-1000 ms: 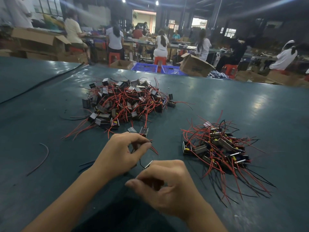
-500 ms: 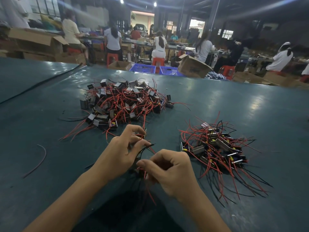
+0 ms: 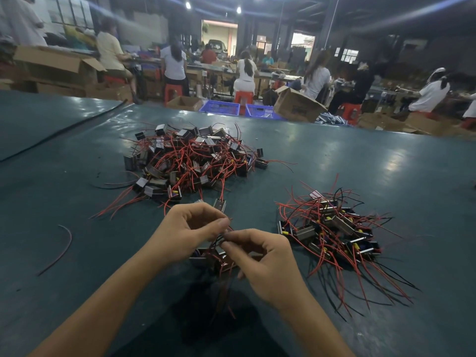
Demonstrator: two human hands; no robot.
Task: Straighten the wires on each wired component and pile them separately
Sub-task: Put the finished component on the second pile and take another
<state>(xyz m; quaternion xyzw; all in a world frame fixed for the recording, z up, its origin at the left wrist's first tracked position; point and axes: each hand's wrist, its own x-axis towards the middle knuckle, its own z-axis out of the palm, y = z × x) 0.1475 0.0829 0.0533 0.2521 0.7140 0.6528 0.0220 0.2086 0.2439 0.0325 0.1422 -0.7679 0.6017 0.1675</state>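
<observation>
Lower centre: left hand [image 3: 188,233] and right hand [image 3: 268,266] both pinch wires of a small black metal-cased wired component [image 3: 206,258], half hidden behind them; tangled red-wired heap [image 3: 190,161] above, second pile [image 3: 332,235] right, on teal counter [image 3: 386,163].

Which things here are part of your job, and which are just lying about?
In the job: tangled pile, straightened pile, wired component held by left hand and right hand.
Lying about: loose red wire, black cable, cardboard box, blue crates.
</observation>
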